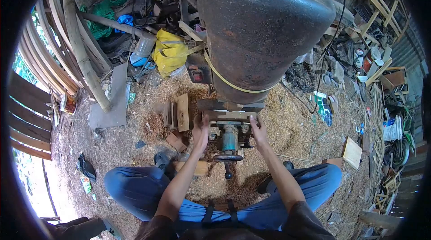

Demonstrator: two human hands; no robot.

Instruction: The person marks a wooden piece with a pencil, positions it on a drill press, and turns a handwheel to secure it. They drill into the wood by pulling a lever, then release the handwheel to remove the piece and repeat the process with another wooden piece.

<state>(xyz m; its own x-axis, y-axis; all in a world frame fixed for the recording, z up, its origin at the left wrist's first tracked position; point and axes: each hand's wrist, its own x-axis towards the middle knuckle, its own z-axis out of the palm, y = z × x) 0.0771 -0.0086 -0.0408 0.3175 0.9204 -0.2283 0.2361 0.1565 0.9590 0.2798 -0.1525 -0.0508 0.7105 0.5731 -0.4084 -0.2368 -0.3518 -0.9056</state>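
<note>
Under the rusty machine housing (265, 33), the left hand (200, 134) and right hand (259, 134) grip opposite ends of a wooden piece (231, 116), apparently to keep it level; it lies just behind the vise-like fixture (229, 141), whose handwheel (228, 157) faces the person.

1. Far left, a yellow sack (168, 53) slumps near green sheeting (101, 20).
2. A long pole (81, 46) leans there, its near end by a flat grey panel (110, 100).
3. Over on the left, a crumpled black bag (85, 167) lies on the ground.
4. To the right, I see a pale wood block (352, 153) and, beyond it, a spoked wheel (401, 152).
</note>
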